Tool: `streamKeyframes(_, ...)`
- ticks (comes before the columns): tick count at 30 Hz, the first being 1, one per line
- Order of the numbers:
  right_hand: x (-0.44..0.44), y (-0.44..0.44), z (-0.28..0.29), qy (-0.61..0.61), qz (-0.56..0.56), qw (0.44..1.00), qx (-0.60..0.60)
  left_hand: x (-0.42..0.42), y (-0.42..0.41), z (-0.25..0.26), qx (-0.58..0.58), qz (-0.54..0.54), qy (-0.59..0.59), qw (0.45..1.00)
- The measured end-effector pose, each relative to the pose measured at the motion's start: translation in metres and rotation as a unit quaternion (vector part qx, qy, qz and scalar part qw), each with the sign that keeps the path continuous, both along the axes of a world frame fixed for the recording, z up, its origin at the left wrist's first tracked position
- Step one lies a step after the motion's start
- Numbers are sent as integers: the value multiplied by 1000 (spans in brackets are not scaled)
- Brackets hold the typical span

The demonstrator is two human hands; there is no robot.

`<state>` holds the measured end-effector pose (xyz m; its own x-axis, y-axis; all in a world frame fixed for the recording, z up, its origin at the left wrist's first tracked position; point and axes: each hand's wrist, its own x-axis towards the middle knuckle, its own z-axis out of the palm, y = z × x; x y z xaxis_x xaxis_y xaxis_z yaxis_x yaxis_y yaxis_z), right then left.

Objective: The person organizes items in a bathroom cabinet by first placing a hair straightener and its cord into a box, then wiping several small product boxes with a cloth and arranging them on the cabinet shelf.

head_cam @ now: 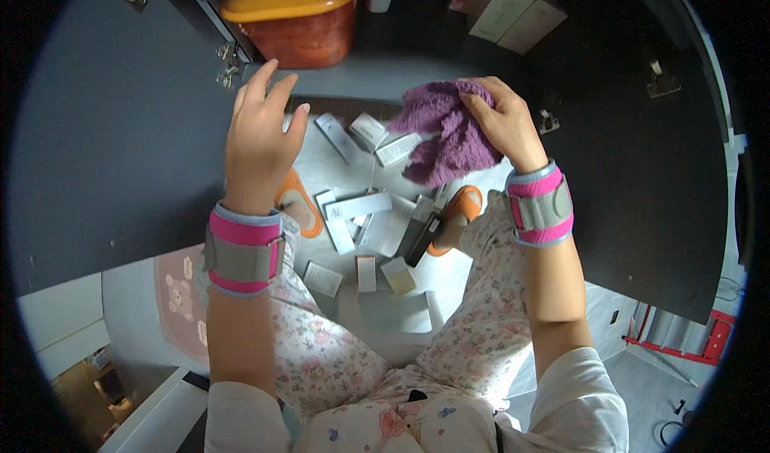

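Observation:
A crumpled purple cloth [448, 134] hangs from my right hand [508, 119], pinched between thumb and fingers in front of the open cabinet. My left hand [264, 134] is raised with its fingers spread and holds nothing, near the cabinet's left front edge. Below my hands, several small cartons lie on the tiled floor between my feet, among them a long pale box [359, 206], a white box [368, 131] and a black box [424, 239]. An orange tub with a yellow lid [301, 35] stands on the cabinet's bottom shelf [373, 80].
Dark cabinet doors stand open at the left [114, 140] and right [625, 170]. White boxes [517, 20] sit at the cabinet's back right. Orange slippers [310, 215] are on my feet. A red-framed stepladder [680, 339] is at the lower right, a pink bear mat [180, 296] at the left.

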<state>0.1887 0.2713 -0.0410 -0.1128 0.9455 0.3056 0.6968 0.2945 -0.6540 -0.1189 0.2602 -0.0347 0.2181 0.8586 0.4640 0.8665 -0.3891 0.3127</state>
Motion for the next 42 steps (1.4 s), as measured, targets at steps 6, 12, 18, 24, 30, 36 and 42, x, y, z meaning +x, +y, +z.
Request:
streamKeyframes(6,28,-32,-20,190,-101,962,-167,8,-18,-66,-168,-85,109,976)
streamKeyframes(12,58,-17,8,586,-36,758,-285,15,-46,-186,-416,-145,232,867)
streamKeyframes(18,78,-13,-6,716,56,650,-248,11,-79,-322,-468,42,144,871)
streamKeyframes(24,61,-23,3,632,-3,733,-251,44,-94,-356,-407,41,167,897)
streamKeyframes(30,61,-22,-3,613,-78,750,-237,56,-83,-372,-429,38,190,882)
streamKeyframes(36,65,-16,-12,625,-115,743,-211,42,-76,-390,-447,52,11,893)
streamKeyframes(42,66,-21,-16,719,-60,666,-188,52,-54,-314,-639,-1,-501,584)
